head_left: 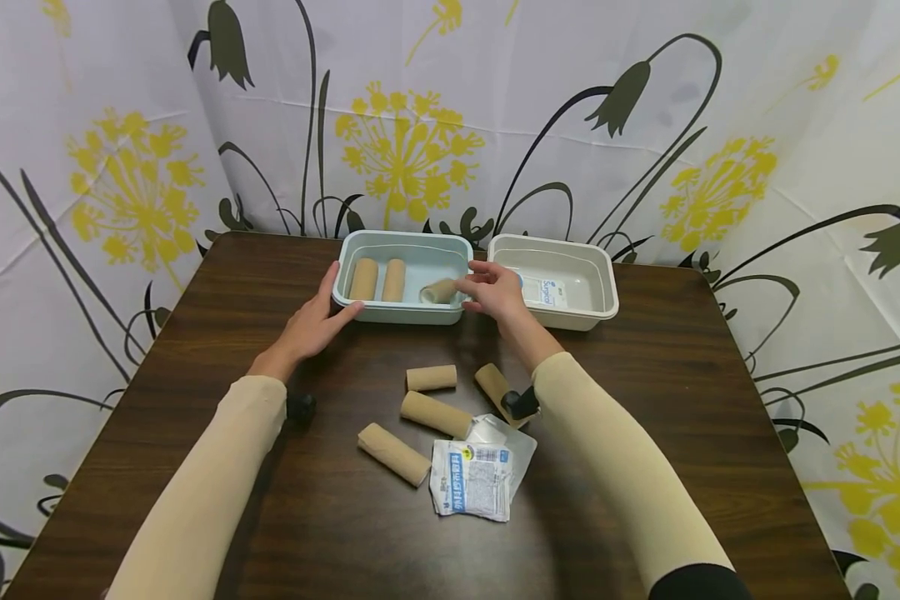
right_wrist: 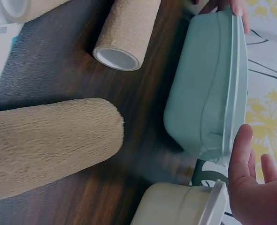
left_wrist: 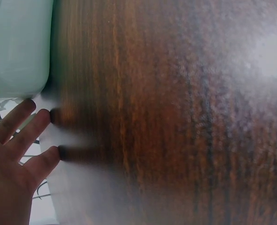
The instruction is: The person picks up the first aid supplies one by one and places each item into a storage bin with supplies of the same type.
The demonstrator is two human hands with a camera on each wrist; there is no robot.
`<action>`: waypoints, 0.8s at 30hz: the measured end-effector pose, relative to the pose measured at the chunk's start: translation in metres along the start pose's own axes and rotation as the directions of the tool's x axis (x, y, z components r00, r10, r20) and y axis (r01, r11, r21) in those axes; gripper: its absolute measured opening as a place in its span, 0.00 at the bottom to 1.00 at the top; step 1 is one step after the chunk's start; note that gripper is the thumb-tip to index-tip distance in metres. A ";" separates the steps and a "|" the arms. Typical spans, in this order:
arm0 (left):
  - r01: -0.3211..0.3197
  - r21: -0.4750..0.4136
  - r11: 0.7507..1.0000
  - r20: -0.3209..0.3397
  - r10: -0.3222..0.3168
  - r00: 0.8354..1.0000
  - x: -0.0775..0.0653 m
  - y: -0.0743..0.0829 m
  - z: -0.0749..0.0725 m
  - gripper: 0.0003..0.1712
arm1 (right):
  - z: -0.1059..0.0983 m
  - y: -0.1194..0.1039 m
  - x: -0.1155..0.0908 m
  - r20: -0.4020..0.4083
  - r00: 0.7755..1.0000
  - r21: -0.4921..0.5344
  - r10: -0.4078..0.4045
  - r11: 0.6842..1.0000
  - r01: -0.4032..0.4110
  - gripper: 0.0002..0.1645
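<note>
Head view, right hand (head_left: 498,292) at blue bin's edge (head_left: 405,306) (white bin (head_left: 573,320) close)

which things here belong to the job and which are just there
Likely part of the job:
light-blue bin, left grip at one end, right grip at the other
three cardboard tubes inside it
four loose tubes on the table
white bin with a packet inside
packets near the loose tubes

Apparently just setting:
patterned curtain
the table itself
</note>
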State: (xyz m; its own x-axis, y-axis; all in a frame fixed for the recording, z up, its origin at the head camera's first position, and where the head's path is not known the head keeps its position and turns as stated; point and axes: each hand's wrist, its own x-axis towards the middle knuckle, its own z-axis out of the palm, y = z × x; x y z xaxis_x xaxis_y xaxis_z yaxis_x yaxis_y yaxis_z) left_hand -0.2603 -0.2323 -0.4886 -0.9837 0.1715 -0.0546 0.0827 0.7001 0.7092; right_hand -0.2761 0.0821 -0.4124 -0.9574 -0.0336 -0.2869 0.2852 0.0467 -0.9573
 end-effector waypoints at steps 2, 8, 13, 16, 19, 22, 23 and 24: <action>-0.001 0.002 1.000 -0.003 0.001 1.000 0.000 0.000 0.000 0.51 | -0.002 0.002 -0.003 0.018 1.000 -0.009 -0.004 1.000 0.004 0.28; 0.009 0.001 1.000 -0.002 -0.009 1.000 -0.002 0.001 0.000 0.52 | -0.009 0.009 -0.013 0.075 0.997 -0.029 0.000 1.000 0.002 0.24; 0.019 -0.003 1.000 0.010 -0.019 1.000 -0.003 0.000 0.001 0.52 | -0.020 0.014 -0.029 0.155 0.988 -0.143 -0.027 0.988 0.049 0.23; 0.022 -0.004 1.000 0.009 -0.022 1.000 -0.002 -0.001 0.002 0.51 | -0.033 0.019 -0.043 0.214 0.974 -0.261 -0.069 0.957 0.125 0.22; 0.016 -0.005 1.000 0.001 -0.016 1.000 -0.001 -0.001 0.002 0.51 | -0.049 0.027 -0.056 0.264 0.955 -0.360 -0.135 0.905 0.227 0.22; 0.012 -0.004 1.000 -0.003 -0.012 1.000 -0.001 -0.001 0.001 0.51 | -0.064 0.040 -0.064 0.306 0.936 -0.427 -0.175 0.854 0.299 0.22; 0.011 -0.004 1.000 -0.003 -0.011 1.000 -0.001 -0.001 0.001 0.51 | -0.068 0.045 -0.066 0.321 0.930 -0.440 -0.178 0.842 0.313 0.23; 0.012 -0.003 1.000 -0.003 -0.012 1.000 -0.001 -0.001 0.001 0.51 | -0.072 0.049 -0.069 0.332 0.927 -0.452 -0.176 0.832 0.320 0.24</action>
State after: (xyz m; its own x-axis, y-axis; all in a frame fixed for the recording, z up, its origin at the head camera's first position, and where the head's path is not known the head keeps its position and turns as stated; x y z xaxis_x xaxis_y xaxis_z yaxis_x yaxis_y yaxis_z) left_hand -0.2595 -0.2322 -0.4902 -0.9851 0.1609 -0.0606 0.0706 0.6999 0.7107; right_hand -0.1993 0.1590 -0.4372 -0.9222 -0.3709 -0.1093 -0.0895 0.4797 -0.8729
